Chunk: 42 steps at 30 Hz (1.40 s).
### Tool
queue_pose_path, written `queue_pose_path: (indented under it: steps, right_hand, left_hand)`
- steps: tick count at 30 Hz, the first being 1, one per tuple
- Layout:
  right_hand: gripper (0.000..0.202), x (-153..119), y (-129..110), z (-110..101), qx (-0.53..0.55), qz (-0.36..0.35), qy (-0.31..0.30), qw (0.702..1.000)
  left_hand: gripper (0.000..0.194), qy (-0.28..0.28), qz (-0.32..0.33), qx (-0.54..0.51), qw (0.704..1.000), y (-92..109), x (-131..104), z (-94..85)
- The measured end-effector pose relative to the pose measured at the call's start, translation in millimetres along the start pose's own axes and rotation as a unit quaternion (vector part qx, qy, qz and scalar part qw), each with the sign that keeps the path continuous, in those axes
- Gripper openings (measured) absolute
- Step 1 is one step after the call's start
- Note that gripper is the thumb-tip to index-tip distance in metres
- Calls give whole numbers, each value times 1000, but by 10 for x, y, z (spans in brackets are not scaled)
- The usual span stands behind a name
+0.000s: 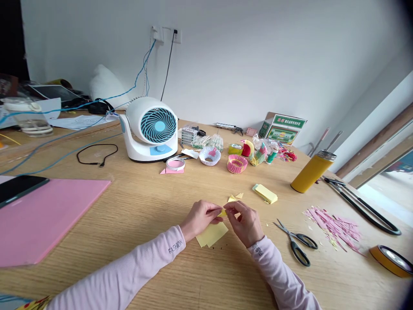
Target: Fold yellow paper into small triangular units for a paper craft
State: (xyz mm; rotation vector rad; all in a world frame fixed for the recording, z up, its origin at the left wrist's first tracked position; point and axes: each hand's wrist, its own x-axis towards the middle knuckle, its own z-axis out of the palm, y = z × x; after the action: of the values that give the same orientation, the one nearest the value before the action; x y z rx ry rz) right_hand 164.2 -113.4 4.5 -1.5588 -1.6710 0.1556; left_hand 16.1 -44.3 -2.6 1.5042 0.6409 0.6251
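Between the fingertips of my left hand (204, 217) and my right hand (244, 219) is a small piece of yellow paper (223, 212), pinched from both sides. Its exact shape is partly covered by my fingers. Below them on the table lie several pale yellow paper sheets (213, 235). Just beyond my hands are small folded yellow paper pieces (235, 197). A stack of yellow paper strips (266, 193) sits farther to the right. Black-handled scissors (298, 242) lie with parted blades to the right of my right hand.
Pink paper scraps (335, 226), a yellow tape roll (391, 260) and a tilted-looking yellow bottle (311, 173) are on the right. At the back stand a white fan (148, 129), a white folded-paper ring (209, 156) and a pink one (237, 164). Pink sheets (67, 211) lie left under a phone (21, 188).
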Motion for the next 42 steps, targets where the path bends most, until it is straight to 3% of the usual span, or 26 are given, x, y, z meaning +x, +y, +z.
queue_pose_path:
  steps: [10,14,17,20,27,35,42]
  right_hand:
    - [16,11,-37,-45,111,50,-47,991]
    - [31,30,-8,-63,230,145,-34,962]
    - [41,29,17,-42,283,171,-33,943]
    - [47,9,7,32,316,163,-54,933]
    - [43,-10,-48,133,293,122,-5,948]
    - [42,-4,-27,76,331,145,-23,932]
    - [39,-9,-22,61,304,94,-33,948]
  left_hand:
    - [25,-13,69,156,985,28,-12,-36]
    - [26,16,44,93,995,99,-3,-49]
    - [30,47,32,10,998,144,2,-48]
    - [31,74,40,-7,996,152,4,-34]
    - [20,101,119,86,984,153,-41,13]
    - [31,67,87,3,994,153,-42,28]
    - [27,74,69,-18,995,210,-48,28]
